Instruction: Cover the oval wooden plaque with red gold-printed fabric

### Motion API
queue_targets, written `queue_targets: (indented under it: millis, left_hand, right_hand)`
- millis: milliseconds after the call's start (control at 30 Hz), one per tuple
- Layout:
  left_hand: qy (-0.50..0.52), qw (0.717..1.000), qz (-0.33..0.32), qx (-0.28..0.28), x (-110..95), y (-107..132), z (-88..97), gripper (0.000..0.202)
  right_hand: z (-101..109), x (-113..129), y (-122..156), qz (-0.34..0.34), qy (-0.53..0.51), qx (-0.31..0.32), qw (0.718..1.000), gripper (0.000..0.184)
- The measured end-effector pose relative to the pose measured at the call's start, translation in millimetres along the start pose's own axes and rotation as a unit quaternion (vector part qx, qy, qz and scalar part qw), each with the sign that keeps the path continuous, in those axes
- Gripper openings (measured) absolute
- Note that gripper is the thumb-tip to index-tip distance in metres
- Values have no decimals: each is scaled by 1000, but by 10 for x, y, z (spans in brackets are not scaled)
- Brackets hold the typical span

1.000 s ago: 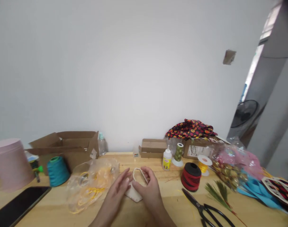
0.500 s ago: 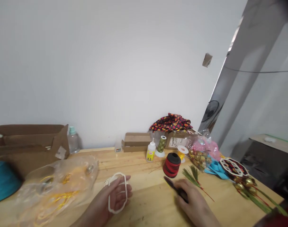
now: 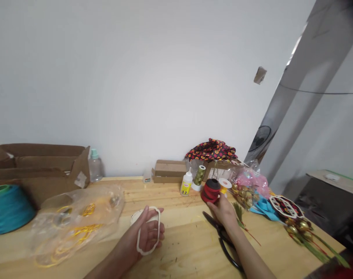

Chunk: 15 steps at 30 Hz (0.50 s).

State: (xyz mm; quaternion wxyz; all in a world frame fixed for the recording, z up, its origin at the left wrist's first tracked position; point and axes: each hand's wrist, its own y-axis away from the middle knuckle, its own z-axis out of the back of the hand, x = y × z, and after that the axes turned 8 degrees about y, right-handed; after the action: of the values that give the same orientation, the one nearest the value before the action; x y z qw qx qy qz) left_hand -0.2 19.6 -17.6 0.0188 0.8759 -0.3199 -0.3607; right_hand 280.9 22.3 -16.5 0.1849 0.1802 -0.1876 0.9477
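My left hand (image 3: 149, 234), palm up with its fingers curled, holds a thin white scalloped frame (image 3: 158, 228). A second white piece (image 3: 136, 216) shows behind the thumb, partly hidden. My right hand (image 3: 223, 211) is at the spool of red thread (image 3: 210, 191), thumb in front and fingers on its right side, partly hidden. Black scissors (image 3: 213, 220) lie on the table beside and partly under my right forearm. A glue bottle (image 3: 186, 184) and a green thread spool (image 3: 199, 176) stand just behind the red one, with a yellow spool (image 3: 224, 183) to its right.
A clear plastic bag (image 3: 80, 221) with yellow cords lies left, beside a blue thread cone (image 3: 9, 209) and an open cardboard box (image 3: 48, 166). At right are gold bells (image 3: 302, 224), blue ribbon (image 3: 266, 207) and a patterned white-edged piece (image 3: 287, 206).
My right hand has let go of the scissors, which now lie on the table, and has reached forward to the red thread spool. The left hand still holds the white frame.
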Motion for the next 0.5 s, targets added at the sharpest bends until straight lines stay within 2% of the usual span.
queue_targets:
  millis: [67, 167, 267, 300, 333, 400, 500]
  left_hand:
    - [-1, 1000, 2, 2, 4, -7, 2, 37]
    - [8, 1000, 3, 3, 4, -16, 13, 40]
    - [28, 1000, 12, 7, -3, -14, 16, 41]
    - [33, 999, 17, 11, -8, -7, 12, 41]
    - [37, 999, 23, 19, -15, 2, 5, 40]
    - [43, 998, 31, 41, -35, 27, -13, 38]
    - [54, 996, 17, 65, -73, 68, -32, 36]
  right_hand:
    - [63, -23, -55, -6, 9, 1, 1000, 49]
    - [249, -188, 98, 14, 13, 27, 999, 45]
    - [418, -421, 407, 63, 15, 110, 992, 31]
    - [448, -489, 505, 90, 15, 160, 983, 28]
    - [461, -544, 587, 109, 19, 174, 979, 28]
    - [441, -608, 691, 126, 27, 164, 978, 36]
    - [384, -586, 694, 107, 17, 113, 988, 38]
